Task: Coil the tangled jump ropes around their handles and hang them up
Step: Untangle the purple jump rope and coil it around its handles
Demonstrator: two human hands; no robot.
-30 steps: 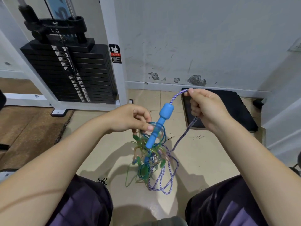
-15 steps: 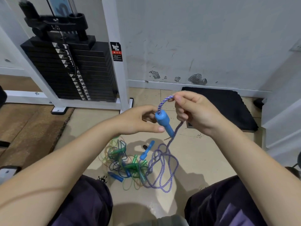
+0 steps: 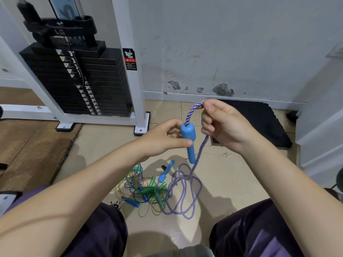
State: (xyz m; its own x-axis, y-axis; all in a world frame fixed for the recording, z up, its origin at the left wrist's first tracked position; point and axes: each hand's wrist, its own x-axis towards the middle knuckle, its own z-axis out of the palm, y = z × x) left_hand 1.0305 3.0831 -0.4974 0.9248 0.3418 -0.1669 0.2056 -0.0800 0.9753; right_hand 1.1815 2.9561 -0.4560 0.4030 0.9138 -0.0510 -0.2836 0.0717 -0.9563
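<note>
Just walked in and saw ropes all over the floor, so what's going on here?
A person is sorting out tangled jump ropes. The left hand holds a blue handle upright, while the right hand pinches the purple-and-white rope just above it, apparently about to wrap it around the handle. Most of that rope lies loose on the floor, beside a tangle of green and blue ropes. Nothing is coiled or hung yet.

Single head-worn view, forward and down, close over both forearms, floor [image 3: 104,145] and wall [image 3: 232,43] beyond.
</note>
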